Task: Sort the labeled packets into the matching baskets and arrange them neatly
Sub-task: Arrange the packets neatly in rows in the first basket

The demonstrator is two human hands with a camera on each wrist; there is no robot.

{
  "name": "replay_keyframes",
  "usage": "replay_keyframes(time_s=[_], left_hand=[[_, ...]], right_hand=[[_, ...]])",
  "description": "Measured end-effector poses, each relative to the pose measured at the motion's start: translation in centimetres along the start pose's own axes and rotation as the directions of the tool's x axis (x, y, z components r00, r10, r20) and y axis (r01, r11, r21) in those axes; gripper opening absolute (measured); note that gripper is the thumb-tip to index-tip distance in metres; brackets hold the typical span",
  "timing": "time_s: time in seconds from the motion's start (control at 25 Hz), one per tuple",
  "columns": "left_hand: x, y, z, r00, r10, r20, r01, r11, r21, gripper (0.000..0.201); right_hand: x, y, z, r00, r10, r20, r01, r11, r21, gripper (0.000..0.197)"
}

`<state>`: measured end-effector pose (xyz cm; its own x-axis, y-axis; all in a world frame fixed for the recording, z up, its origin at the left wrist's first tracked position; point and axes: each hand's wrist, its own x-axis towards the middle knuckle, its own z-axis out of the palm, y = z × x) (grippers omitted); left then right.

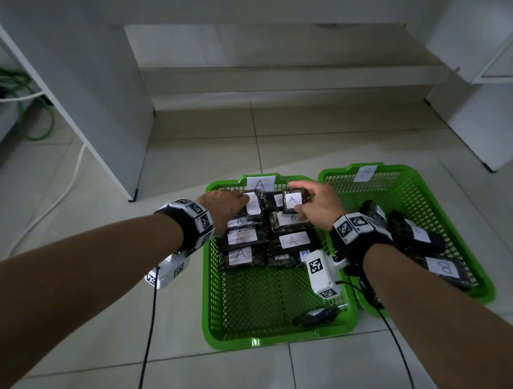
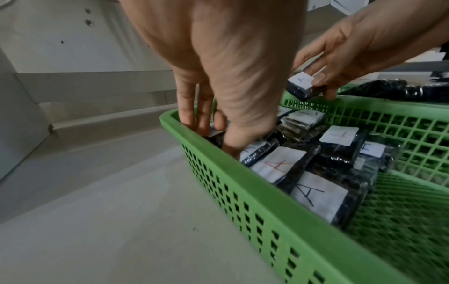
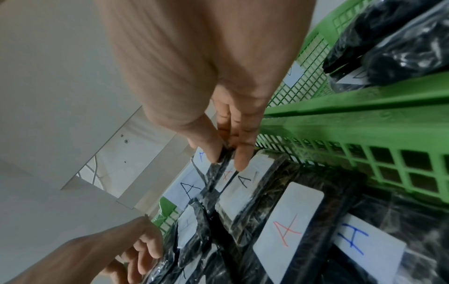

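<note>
Two green mesh baskets stand side by side on the floor: basket A [image 1: 225, 338] on the left, basket B [image 1: 468, 204] on the right. Several dark packets with white A labels [image 1: 293, 240] lie in rows at the far end of basket A. My right hand [image 1: 313, 204] pinches one A packet [image 1: 292, 201] and holds it upright above the back row. My left hand [image 1: 229, 202] grips another packet [image 1: 253, 207] standing on edge at the basket's far left corner. Dark B packets [image 1: 444, 267] lie loose in basket B.
A small dark item [image 1: 317, 316] lies in the near right corner of basket A. White cabinet panels [image 1: 101, 112] rise at the left and right, with a low white step behind. A green hose [image 1: 34, 114] and a white cable lie at the far left.
</note>
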<state>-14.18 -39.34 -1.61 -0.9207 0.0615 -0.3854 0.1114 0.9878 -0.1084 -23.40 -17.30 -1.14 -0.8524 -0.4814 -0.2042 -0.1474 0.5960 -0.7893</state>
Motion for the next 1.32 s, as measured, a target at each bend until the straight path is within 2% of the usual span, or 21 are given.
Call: replay_keyframes(time_s=[0.04,0.16,0.28,0.36,0.44,0.52,0.6,0.68,0.76,0.84,0.92,1.04,1.2,1.32], left_hand=[[-0.1,0.1,0.0,1.0,0.007,-0.016,-0.007,1.0,0.001,0.064],[0.2,0.3,0.5,0.999,0.028,0.028,-0.03,0.997,0.077,0.094],[0.7,0.5,0.9,0.997,0.01,0.079,-0.019,0.994,0.11,0.097],[0.7,0.6,0.8,0.997,0.022,0.077,-0.03,0.994,0.106,0.095],[0.4,0.4,0.3,0.998,0.048,0.034,-0.051,0.995,0.089,0.088],[-0.1,-0.3,-0.5,0.995,0.07,-0.066,-0.066,0.997,0.05,0.066],[-0.8,-1.3,-1.2,0.988,0.059,-0.144,-0.054,0.998,0.039,0.039],[-1.4,-2.2,-1.6,0.983,0.005,-0.186,0.004,0.999,0.05,0.024],[-1.9,-2.8,-1.6,0.975,-0.053,-0.214,0.062,0.997,0.038,0.023],[-2.4,-3.2,-1.5,0.975,-0.053,-0.218,0.07,0.995,0.069,0.027],[-3.1,-3.5,-1.3,0.98,-0.036,-0.197,0.055,0.994,0.091,0.031],[-3.8,-3.6,-0.7,0.988,0.0,-0.154,0.012,0.997,0.076,0.035],[-4.1,-2.8,0.0,0.987,0.056,-0.151,-0.036,0.99,0.135,0.036],[-3.8,-1.6,-0.4,0.973,0.141,-0.183,-0.118,0.985,0.129,0.039]], right_hand=[[0.0,0.1,-0.1,1.0,0.005,-0.022,-0.005,1.0,0.024,0.06],[-0.1,0.1,-0.5,0.997,0.055,-0.062,-0.049,0.994,0.095,0.058],[-0.1,0.1,-0.8,0.992,0.1,-0.075,-0.09,0.988,0.125,0.066],[-0.3,-0.2,-0.5,0.995,0.071,-0.077,-0.07,0.997,0.02,0.066],[-0.9,-0.8,0.7,0.998,-0.053,-0.029,0.047,0.985,-0.165,0.052],[-1.6,-1.8,2.4,0.975,-0.204,0.087,0.222,0.913,-0.342,0.041],[-2.2,-3.0,4.4,0.937,-0.258,0.234,0.34,0.825,-0.452,0.046],[-2.4,-4.3,6.2,0.901,-0.284,0.326,0.426,0.716,-0.554,0.051],[-2.6,-5.4,7.7,0.866,-0.329,0.377,0.5,0.607,-0.618,0.049],[-2.5,-6.0,9.0,0.839,-0.341,0.425,0.544,0.498,-0.675,0.047],[-2.0,-6.1,10.0,0.841,-0.319,0.437,0.541,0.452,-0.71,0.042],[-1.5,-5.9,10.6,0.864,-0.294,0.409,0.503,0.491,-0.711,0.037],[-1.4,-5.8,10.2,0.899,-0.276,0.34,0.437,0.61,-0.661,0.046],[-1.0,-5.5,7.7,0.944,-0.167,0.285,0.317,0.702,-0.638,0.036]])
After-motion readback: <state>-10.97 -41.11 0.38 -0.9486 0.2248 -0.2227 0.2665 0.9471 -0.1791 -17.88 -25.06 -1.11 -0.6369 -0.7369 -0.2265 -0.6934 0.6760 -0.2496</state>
